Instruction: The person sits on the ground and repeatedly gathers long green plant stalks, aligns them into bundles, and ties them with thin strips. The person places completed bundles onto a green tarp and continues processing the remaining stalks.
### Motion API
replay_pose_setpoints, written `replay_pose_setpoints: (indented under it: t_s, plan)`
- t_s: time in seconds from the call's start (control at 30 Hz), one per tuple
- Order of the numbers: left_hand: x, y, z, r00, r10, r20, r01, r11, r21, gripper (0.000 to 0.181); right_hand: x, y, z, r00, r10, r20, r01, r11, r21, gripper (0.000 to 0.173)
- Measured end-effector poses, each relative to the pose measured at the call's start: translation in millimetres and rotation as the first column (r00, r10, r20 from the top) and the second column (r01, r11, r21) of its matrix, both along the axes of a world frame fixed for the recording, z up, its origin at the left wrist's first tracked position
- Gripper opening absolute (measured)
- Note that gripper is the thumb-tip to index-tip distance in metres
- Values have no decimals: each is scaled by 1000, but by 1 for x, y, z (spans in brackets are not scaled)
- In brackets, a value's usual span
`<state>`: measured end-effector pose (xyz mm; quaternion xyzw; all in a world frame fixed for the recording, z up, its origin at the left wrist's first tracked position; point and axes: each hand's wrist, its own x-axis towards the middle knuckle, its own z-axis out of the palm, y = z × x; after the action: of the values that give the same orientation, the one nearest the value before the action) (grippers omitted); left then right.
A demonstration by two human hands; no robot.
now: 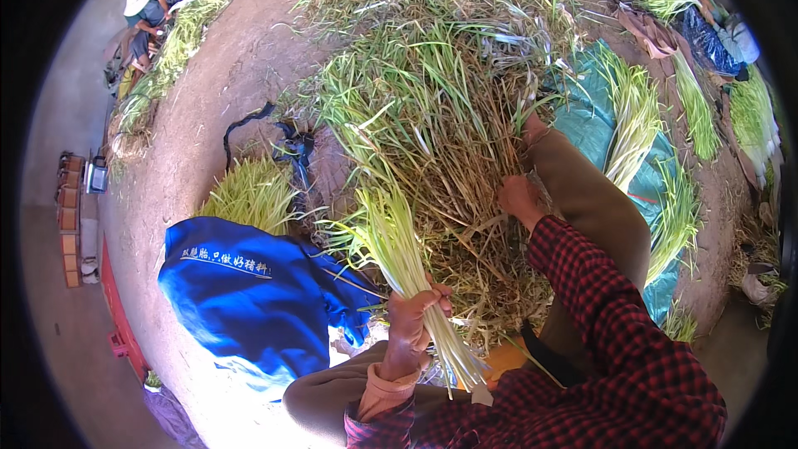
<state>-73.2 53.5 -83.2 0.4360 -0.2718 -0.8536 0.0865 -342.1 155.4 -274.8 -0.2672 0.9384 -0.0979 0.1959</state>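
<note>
My left hand [413, 315] grips a bundle of long, pale green leafy stalks [399, 249], which look like blanched chives. The leaf tips fan out up and to the left, while the whitish stem ends point down toward my lap. Beside my right knee, my right hand [522, 201] rests against a heap of dry brown stalks and green leaves [430, 125]. Its fingers are curled among the straw, and whatever they may hold is hidden. The heap spreads in front of me between my legs.
A blue cloth [249, 287] bearing writing covers part of a pale green pile [252, 196] to my left. On a teal sheet [583, 118] at my right lie sorted bundles [633, 118]. One person [146, 19] sits far left beside more stalks; another [735, 37] is far right.
</note>
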Motion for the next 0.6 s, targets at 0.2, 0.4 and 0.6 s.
replay_pose_setpoints:
  t_s: [0.2, 0.4, 0.6]
  plan:
    - [-4, 1, 3, 1000, -1, -29, 1, 1000, -24, 25, -4, -3, 2, 971, -241, -1, 235, 947, -218, 23]
    - [4, -1, -2, 1000, 15, -15, -16, 999, -38, 26, -2, -16, 13, 990, -136, 41, 139, 988, -68, 23]
    - [-3, 2, 1, 1000, 6, 14, -5, 1000, -21, 26, -13, -6, 10, 979, -181, 99, 195, 966, -171, 24]
